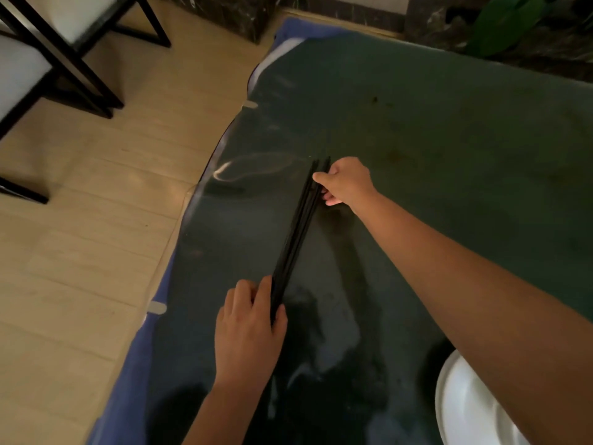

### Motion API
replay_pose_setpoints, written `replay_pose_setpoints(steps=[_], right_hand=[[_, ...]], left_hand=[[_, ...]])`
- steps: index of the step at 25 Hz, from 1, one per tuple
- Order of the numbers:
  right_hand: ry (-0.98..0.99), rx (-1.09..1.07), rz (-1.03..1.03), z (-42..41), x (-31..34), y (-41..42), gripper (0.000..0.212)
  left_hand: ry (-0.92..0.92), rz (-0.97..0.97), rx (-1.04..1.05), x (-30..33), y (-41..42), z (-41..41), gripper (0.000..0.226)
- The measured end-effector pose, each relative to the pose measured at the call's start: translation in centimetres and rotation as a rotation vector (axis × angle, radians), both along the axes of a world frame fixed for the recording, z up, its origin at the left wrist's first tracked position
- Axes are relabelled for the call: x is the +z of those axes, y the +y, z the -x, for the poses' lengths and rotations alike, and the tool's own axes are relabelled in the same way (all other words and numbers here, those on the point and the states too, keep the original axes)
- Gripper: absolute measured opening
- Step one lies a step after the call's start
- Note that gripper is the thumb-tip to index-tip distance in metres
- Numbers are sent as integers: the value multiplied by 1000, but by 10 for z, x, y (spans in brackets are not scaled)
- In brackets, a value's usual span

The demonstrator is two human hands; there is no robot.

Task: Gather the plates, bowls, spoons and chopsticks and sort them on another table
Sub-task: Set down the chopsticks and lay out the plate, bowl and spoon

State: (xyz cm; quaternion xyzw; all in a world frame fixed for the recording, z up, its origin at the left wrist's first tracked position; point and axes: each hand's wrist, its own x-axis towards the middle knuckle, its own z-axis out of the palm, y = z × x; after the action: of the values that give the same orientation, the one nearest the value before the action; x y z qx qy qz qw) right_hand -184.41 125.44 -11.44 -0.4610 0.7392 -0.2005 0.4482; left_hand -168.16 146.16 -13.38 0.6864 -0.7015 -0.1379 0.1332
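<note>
A bundle of several long black chopsticks lies along the dark glass table top, running from near me to the far middle. My left hand holds the near end of the bundle, thumb and fingers curled round it. My right hand grips the far end, thumb on top and fingers under the sticks. A white plate sits at the lower right, partly hidden by my right forearm.
The glass top lies over a blue cloth that shows along the left edge. Light wooden floor lies to the left, with black-framed chairs at the upper left. A green plant stands beyond the far right edge.
</note>
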Motion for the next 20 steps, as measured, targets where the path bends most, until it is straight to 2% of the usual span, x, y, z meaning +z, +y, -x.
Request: replay_pose_setpoints(steps=[3, 6, 8, 11, 15, 20], right_hand=[[195, 58, 71, -1, -1, 8, 31], [530, 301, 366, -2, -9, 36, 59], [643, 565, 487, -5, -15, 60, 66], [726, 811, 423, -7, -31, 82, 64], [742, 790, 396, -12, -42, 78, 66], [747, 777, 420, -15, -46, 70, 69]], left_hand=[[-5, -3, -15, -2, 5, -4, 57], [40, 27, -84, -3, 11, -13, 70], [36, 46, -246, -5, 13, -23, 66], [-90, 37, -391, -9, 14, -35, 56], [-38, 39, -350, -13, 12, -38, 48], [43, 1, -304, -9, 13, -33, 59]])
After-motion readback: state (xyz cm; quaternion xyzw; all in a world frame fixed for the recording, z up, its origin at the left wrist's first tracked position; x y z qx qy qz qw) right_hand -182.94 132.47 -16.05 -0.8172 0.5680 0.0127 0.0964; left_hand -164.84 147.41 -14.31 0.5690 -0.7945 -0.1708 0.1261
